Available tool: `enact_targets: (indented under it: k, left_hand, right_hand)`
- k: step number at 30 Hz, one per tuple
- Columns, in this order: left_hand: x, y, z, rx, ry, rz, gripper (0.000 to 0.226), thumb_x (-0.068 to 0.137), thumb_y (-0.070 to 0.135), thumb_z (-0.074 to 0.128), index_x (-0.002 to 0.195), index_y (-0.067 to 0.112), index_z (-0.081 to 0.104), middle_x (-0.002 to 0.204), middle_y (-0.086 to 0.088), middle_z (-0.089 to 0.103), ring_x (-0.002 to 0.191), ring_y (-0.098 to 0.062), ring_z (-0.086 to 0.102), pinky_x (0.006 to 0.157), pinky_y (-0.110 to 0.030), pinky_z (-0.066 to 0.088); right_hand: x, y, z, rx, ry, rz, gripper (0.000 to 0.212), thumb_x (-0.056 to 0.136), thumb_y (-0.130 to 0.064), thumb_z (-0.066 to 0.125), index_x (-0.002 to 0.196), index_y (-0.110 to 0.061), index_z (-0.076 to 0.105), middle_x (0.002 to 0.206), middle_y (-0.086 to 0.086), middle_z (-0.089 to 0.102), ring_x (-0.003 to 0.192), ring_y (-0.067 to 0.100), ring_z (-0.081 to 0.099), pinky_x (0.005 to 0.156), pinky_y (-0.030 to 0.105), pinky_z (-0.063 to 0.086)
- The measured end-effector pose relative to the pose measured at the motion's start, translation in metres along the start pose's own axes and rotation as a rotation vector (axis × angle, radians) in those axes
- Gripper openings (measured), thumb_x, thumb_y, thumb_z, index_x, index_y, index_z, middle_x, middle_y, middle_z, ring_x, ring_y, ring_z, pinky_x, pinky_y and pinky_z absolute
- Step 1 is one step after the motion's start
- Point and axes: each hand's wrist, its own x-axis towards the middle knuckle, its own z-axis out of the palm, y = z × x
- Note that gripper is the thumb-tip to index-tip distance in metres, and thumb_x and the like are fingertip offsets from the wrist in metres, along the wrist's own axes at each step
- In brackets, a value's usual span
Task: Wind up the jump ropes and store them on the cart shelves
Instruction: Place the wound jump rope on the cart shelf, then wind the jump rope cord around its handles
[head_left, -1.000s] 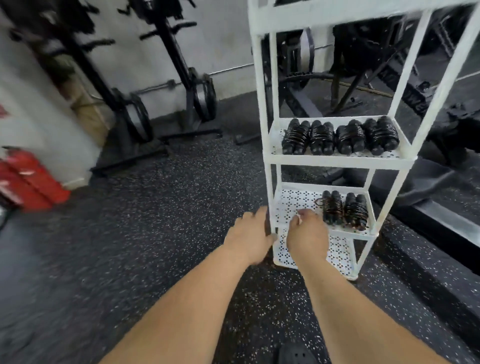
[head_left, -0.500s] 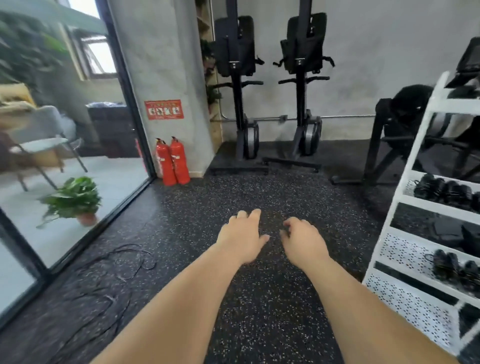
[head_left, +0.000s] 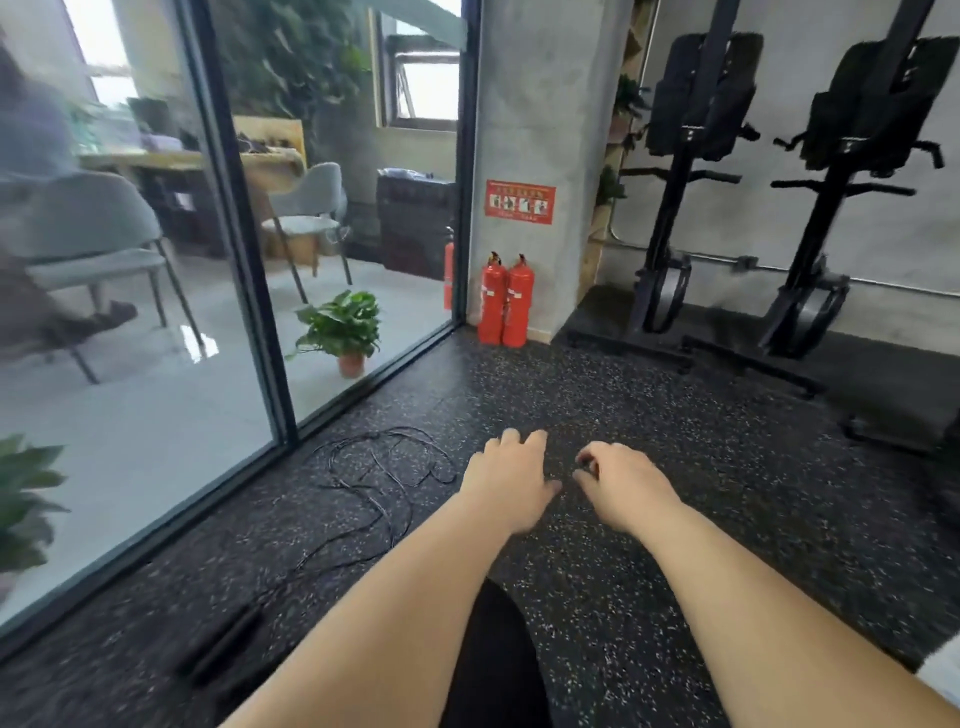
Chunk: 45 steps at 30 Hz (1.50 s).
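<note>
Loose jump rope (head_left: 385, 470) on floor (head_left: 675, 467); 2 fire extinguishers (head_left: 506, 301) by pillar (head_left: 540, 130).

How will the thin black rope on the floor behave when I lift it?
The rope will probably hang floppy, since it lies in loose, crossing loops. These loops may tangle when pulled. It looks thin, so likely light; the dark handles would probably weigh most.
</note>
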Motion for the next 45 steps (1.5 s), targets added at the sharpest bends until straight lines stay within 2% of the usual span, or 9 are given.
enact_targets:
  k: [9,16,19,31,36,41,45]
  left_hand:
    - [-0.026,-0.121,0.024,-0.117,0.008,-0.193,0.056,0.106,0.049,0.058,0.15,0.018,0.041,0.142,-0.016,0.05,0.131,-0.04,0.052,0.105,-0.053,0.049]
    - [-0.043,-0.198,0.077,-0.16,-0.073,-0.376,0.058,0.106,0.047,0.06,0.15,0.015,0.04,0.143,-0.018,0.049,0.132,-0.042,0.051,0.105,-0.054,0.047]
    - [-0.053,-0.223,0.109,-0.175,-0.126,-0.459,0.056,0.104,0.046,0.062,0.147,0.015,0.042,0.142,-0.018,0.049,0.132,-0.042,0.051,0.105,-0.054,0.046]
    - [-0.086,-0.311,0.235,-0.212,-0.432,-0.724,0.068,0.101,0.043,0.069,0.156,0.017,0.037,0.152,-0.015,0.044,0.141,-0.039,0.045,0.113,-0.052,0.042]
    - [-0.089,-0.346,0.281,-0.2,-0.48,-0.818,0.067,0.101,0.039,0.068,0.156,0.017,0.036,0.151,-0.014,0.045,0.138,-0.037,0.047,0.111,-0.05,0.043]
    - [-0.083,-0.376,0.323,-0.132,-0.541,-0.867,0.079,0.096,0.028,0.075,0.161,0.018,0.029,0.154,-0.014,0.042,0.139,-0.036,0.045,0.113,-0.049,0.041]
    - [-0.077,-0.391,0.348,-0.079,-0.557,-0.883,0.074,0.101,0.023,0.065,0.163,0.016,0.025,0.151,-0.014,0.045,0.135,-0.037,0.049,0.108,-0.049,0.045]
  right_hand:
    - [0.03,-0.106,0.052,-0.052,-0.161,-0.192,0.028,0.107,-0.035,0.058,0.133,-0.027,0.065,0.131,0.0,0.068,0.118,0.025,0.064,0.099,0.038,0.053]
    - [0.055,-0.166,0.116,-0.095,-0.332,-0.295,0.025,0.107,-0.034,0.056,0.13,-0.029,0.067,0.126,-0.003,0.072,0.109,0.022,0.066,0.098,0.035,0.053]
    - [0.064,-0.177,0.155,-0.087,-0.407,-0.32,0.022,0.107,-0.035,0.056,0.125,-0.033,0.067,0.123,-0.005,0.073,0.109,0.022,0.066,0.098,0.036,0.054]
    - [0.098,-0.201,0.305,-0.234,-0.808,-0.447,0.028,0.109,-0.038,0.051,0.133,-0.034,0.063,0.124,-0.007,0.071,0.103,0.017,0.066,0.095,0.035,0.055]
    - [0.112,-0.211,0.359,-0.266,-0.899,-0.502,0.03,0.109,-0.038,0.05,0.138,-0.034,0.061,0.131,-0.005,0.069,0.115,0.02,0.063,0.102,0.039,0.054]
    - [0.124,-0.225,0.413,-0.293,-0.973,-0.579,0.031,0.109,-0.039,0.048,0.137,-0.034,0.061,0.135,-0.005,0.067,0.118,0.021,0.063,0.102,0.041,0.054]
    - [0.13,-0.234,0.45,-0.304,-0.984,-0.637,0.032,0.11,-0.039,0.047,0.138,-0.031,0.061,0.136,-0.002,0.067,0.122,0.024,0.062,0.102,0.04,0.053]
